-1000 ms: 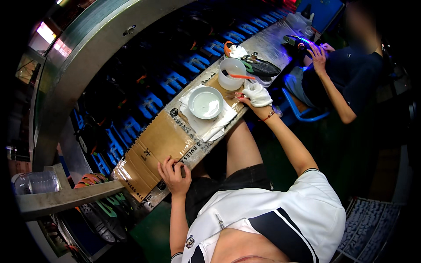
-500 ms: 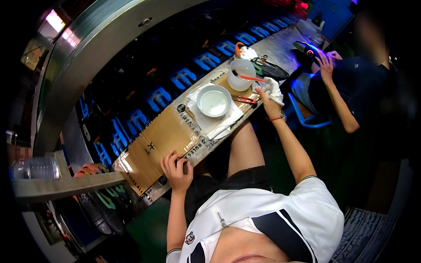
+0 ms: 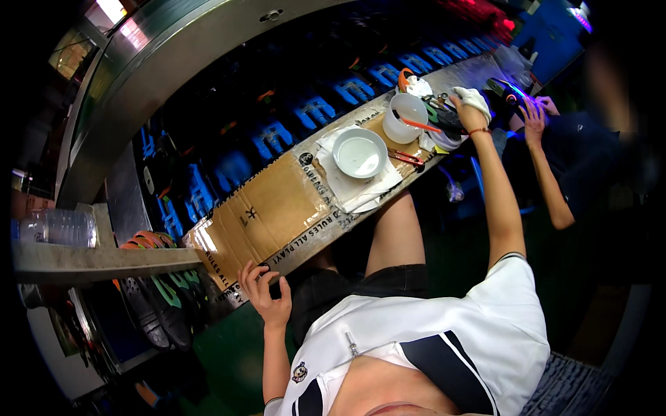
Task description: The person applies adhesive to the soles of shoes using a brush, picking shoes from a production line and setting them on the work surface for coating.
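Note:
My right hand is stretched out to the far right end of the bench, closed on a white cloth. Just beside it lies a dark shoe-shaped piece with green parts, partly covered by the hand. My left hand rests at the near edge of a flattened cardboard sheet, fingers apart and holding nothing. Between the hands, a bowl of clear liquid stands on white cloth or paper. A translucent tub has a red-handled tool across it; red-handled snips lie in front.
Behind the bench runs a dark line with several blue holders. A metal arch curves over the left side. Dark shoe pieces sit at lower left, near a clear plastic container. A co-worker's hands hold an object at right.
My right hand has moved farther away and to the right with the white cloth, from beside the tub to the dark piece. My left hand has slid slightly left along the edge.

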Motion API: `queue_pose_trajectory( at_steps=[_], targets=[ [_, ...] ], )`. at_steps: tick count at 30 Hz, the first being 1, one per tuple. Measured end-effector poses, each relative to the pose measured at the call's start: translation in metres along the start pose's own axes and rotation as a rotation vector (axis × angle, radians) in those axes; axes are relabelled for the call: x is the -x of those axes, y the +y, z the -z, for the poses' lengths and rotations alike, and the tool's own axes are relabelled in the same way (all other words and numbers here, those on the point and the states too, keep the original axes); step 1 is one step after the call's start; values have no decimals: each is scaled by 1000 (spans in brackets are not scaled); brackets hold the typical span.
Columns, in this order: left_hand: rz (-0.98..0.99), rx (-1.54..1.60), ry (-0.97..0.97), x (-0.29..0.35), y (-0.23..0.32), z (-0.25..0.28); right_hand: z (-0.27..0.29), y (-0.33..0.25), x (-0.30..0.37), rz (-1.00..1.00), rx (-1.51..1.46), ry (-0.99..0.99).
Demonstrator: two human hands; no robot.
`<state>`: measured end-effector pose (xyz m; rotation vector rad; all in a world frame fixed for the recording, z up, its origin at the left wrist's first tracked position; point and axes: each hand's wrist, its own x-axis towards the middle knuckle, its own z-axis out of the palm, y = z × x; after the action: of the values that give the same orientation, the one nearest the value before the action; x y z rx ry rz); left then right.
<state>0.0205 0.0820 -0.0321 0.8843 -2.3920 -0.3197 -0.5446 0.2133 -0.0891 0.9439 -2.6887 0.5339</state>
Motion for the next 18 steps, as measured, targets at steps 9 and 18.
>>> queue_pose_trajectory(
  at_steps=[9,18],
  targets=[
    [155,-30,90,28,-4,28,-36,34,-42,168,-107,-276],
    [787,526,645,111,-41,67,70,12,-37,156,-566,-178]
  ],
)
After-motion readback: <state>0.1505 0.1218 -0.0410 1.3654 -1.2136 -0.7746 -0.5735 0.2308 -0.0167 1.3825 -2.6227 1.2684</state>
